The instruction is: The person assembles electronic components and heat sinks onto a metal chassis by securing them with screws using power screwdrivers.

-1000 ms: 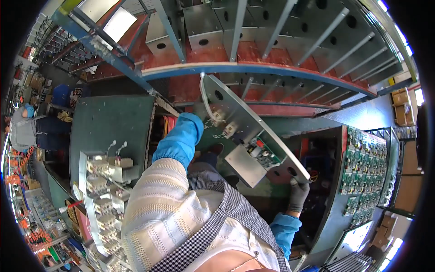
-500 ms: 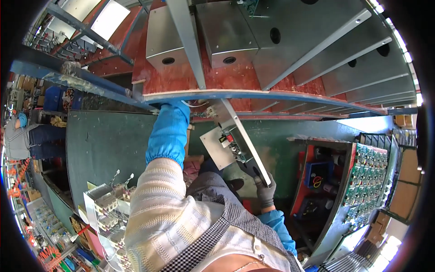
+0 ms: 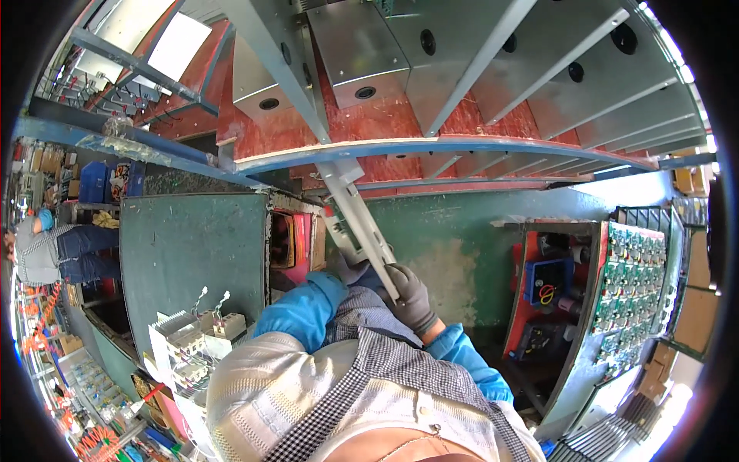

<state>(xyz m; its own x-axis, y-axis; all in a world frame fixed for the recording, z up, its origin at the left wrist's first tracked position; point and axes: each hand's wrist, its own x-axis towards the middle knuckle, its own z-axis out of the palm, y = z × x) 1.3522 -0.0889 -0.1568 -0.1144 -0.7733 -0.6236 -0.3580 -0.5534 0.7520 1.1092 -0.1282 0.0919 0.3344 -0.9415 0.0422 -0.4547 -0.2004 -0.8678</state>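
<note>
A long, narrow silver metal panel [image 3: 360, 223] slants from under the shelf edge down toward my body. My right hand [image 3: 409, 296], in a dark grey glove, is closed around its near end. The panel now shows edge-on, with cutouts along it and a small red part near its left side. My left arm, in a blue sleeve cover [image 3: 308, 304], is bent in close to my lap. Its gloved left hand [image 3: 348, 269] is blurred and partly hidden by the panel, so its fingers cannot be made out.
A red shelf with a blue edge [image 3: 462, 148] ahead carries metal boxes [image 3: 360, 58] and upright plates. At left stands a green-topped table [image 3: 192, 239], with electrical assemblies [image 3: 202, 339] nearer me. Green circuit boards [image 3: 631, 289] fill a rack at right. Another person [image 3: 46, 246] stands far left.
My left arm has drawn back from the shelf edge to my lap. The panel has turned edge-on, and its near end has moved left and slightly closer to the shelf with my right hand.
</note>
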